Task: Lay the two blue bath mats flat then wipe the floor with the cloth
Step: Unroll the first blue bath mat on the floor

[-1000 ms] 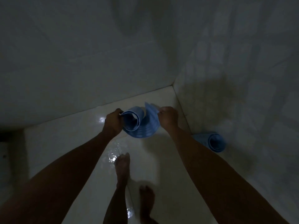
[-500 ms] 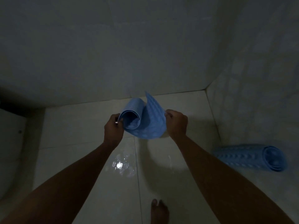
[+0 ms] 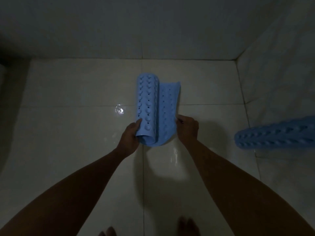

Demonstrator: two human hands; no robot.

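A blue bath mat (image 3: 156, 109) with bumps and small holes hangs low over the pale tiled floor (image 3: 76, 133), still mostly rolled. My left hand (image 3: 130, 133) grips the rolled part at its near end. My right hand (image 3: 187, 129) pinches the loose flap on the right. The flap has opened only a little. A second blue bath mat (image 3: 276, 133) lies rolled up at the right, against the wall. No cloth is in view.
Tiled walls (image 3: 153, 28) close the space at the back and right. A wet glint (image 3: 119, 110) shines on the floor left of the mat. My toes (image 3: 187, 227) show at the bottom edge. A dark shape sits at the far left.
The held mat has swung from end-on to lengthwise, pointing away from me, and lower towards the floor. My view has tilted down. Both hands keep their grip.
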